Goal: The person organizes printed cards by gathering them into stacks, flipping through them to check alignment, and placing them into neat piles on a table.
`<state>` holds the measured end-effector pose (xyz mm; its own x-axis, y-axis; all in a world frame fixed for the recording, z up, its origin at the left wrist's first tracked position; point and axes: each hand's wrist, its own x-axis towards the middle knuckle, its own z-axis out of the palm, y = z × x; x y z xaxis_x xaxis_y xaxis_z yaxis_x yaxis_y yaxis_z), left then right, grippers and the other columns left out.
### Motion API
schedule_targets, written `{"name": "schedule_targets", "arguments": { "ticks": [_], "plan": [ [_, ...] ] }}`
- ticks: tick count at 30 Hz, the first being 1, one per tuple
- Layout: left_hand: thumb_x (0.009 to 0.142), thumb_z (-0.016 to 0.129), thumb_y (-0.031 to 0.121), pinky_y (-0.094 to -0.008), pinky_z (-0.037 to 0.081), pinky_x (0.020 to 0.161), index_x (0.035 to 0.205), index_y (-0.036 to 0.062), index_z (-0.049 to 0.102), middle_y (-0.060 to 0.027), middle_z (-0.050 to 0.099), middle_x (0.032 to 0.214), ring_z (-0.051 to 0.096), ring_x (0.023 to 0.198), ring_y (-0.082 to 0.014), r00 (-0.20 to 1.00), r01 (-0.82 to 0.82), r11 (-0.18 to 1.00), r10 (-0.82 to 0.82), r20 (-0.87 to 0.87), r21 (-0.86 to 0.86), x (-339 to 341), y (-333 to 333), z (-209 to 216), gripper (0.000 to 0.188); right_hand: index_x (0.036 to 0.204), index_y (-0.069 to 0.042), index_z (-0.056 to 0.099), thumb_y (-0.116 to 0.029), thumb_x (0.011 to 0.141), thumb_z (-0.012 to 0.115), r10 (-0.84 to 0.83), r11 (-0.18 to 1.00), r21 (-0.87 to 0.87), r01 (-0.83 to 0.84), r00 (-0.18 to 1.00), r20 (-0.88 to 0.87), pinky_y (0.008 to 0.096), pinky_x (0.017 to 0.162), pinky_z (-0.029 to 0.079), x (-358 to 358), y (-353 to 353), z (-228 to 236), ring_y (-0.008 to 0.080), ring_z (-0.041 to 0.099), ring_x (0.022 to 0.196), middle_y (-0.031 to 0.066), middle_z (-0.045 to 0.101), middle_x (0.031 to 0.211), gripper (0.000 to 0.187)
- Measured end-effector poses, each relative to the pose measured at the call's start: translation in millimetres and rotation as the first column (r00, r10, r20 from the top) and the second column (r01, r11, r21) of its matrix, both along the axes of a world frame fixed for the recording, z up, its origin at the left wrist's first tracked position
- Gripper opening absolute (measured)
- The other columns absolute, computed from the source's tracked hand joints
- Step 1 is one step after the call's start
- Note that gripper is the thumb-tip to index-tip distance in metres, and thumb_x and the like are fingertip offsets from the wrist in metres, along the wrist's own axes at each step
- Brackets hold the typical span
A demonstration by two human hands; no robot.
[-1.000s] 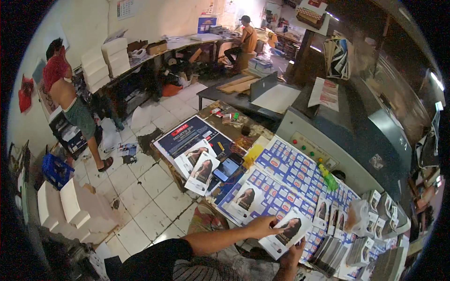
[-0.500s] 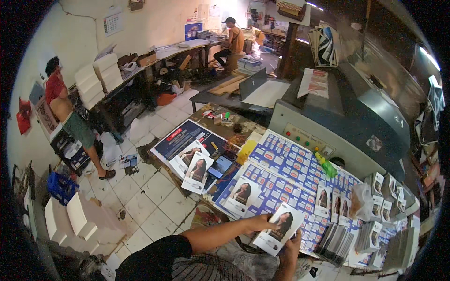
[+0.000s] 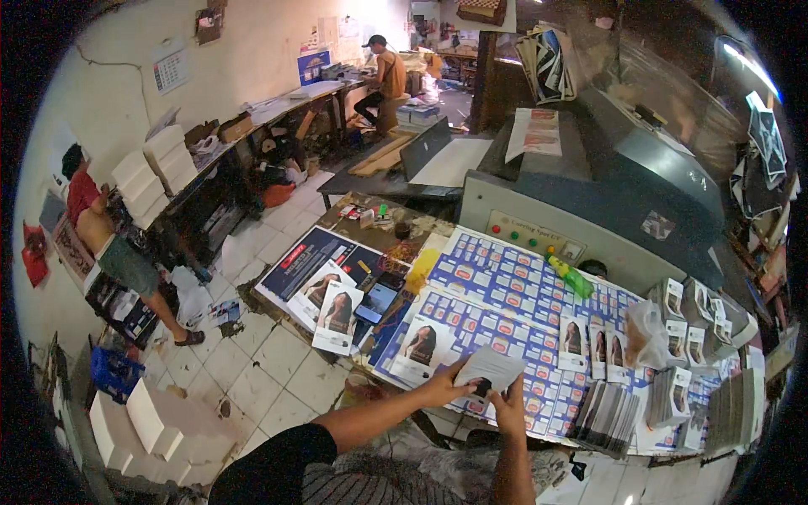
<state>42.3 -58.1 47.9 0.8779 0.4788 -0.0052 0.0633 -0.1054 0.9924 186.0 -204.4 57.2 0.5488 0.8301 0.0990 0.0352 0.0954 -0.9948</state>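
Both of my hands hold a printed sheet (image 3: 492,367) with a woman's picture above the table's near edge. Its upper part shows pale grey-white, and a dark piece of the picture shows low between my hands. I cannot tell whether it is one sheet or several. My left hand (image 3: 444,387) grips its left side; my right hand (image 3: 510,412) has the lower right edge. Just left of them a matching printed sheet (image 3: 423,343) lies flat on the table. Two more, including a near one (image 3: 337,318), overlap farther left beside a phone (image 3: 376,302).
Blue printed sheets (image 3: 505,320) cover the table. At its right stand packed rows of cards (image 3: 604,418), a plastic bag (image 3: 646,332) and more stacks. A green bottle (image 3: 572,278) lies by the grey machine (image 3: 539,219). White paper stacks (image 3: 172,421) sit on the floor; two people work farther off.
The sheet in my hands has tilted or bent, so its picture is mostly out of sight and a pale surface shows. The whole view has shifted slightly.
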Motion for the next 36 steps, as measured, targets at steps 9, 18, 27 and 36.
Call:
{"name": "schedule_targets", "arguments": {
  "ticks": [9, 18, 27, 36],
  "plan": [
    [0.091, 0.062, 0.004, -0.0346, 0.039, 0.104, 0.156, 0.0147, -0.001, -0.0098, 0.037, 0.147, 0.044, 0.129, -0.0196, 0.972, 0.012, 0.987, 0.025, 0.232, -0.158, -4.7, -22.3, -7.1, 0.091, 0.131, -0.002, 0.043, -0.002, 0.086, 0.057, -0.002, 0.984, -0.17, -0.053, 0.951, -0.31, 0.0351, 0.092, 0.046, -24.0, 0.1, -8.4, 0.0198, 0.059, 0.104, 0.0077, 0.06, 0.116, 0.048],
    [0.09, 0.06, 0.001, -0.0377, 0.031, 0.11, 0.156, 0.0169, -0.003, -0.0119, 0.021, 0.156, 0.029, 0.14, -0.0242, 0.968, 0.042, 0.989, -0.005, 0.251, -0.143, -19.2, -25.7, -19.4, 0.092, 0.133, -0.003, 0.043, -0.009, 0.088, 0.061, -0.091, 0.991, -0.124, 0.052, 0.937, -0.336, 0.0371, 0.093, 0.044, -41.3, -7.2, -22.6, 0.022, 0.056, 0.109, 0.0088, 0.059, 0.119, 0.049],
    [0.075, 0.084, 0.028, -0.0371, 0.042, 0.102, 0.136, -0.0017, 0.039, -0.0169, 0.055, 0.126, 0.053, 0.118, -0.0249, 0.976, -0.138, 0.99, 0.138, -0.17, 0.015, -10.0, 9.5, -21.6, 0.082, 0.128, 0.002, 0.05, -0.016, 0.074, 0.079, -0.09, 0.969, -0.227, 0.099, 0.995, 0.051, 0.036, 0.096, 0.045, -7.9, -4.6, 0.6, 0.0237, 0.055, 0.113, 0.0129, 0.058, 0.122, 0.063],
    [0.079, 0.075, 0.015, -0.0325, 0.049, 0.084, 0.125, -0.0012, 0.049, -0.0103, 0.062, 0.112, 0.059, 0.098, -0.0176, 0.996, -0.084, 0.946, 0.089, 0.001, -0.312, 32.3, -3.1, 40.3, 0.055, 0.125, 0.002, 0.053, -0.022, 0.086, 0.069, -0.139, 0.987, -0.125, 0.106, 0.945, -0.297, 0.0328, 0.088, 0.046, 8.6, -0.1, -6.1, 0.0183, 0.059, 0.101, 0.0105, 0.064, 0.111, 0.048]
  ]
}}
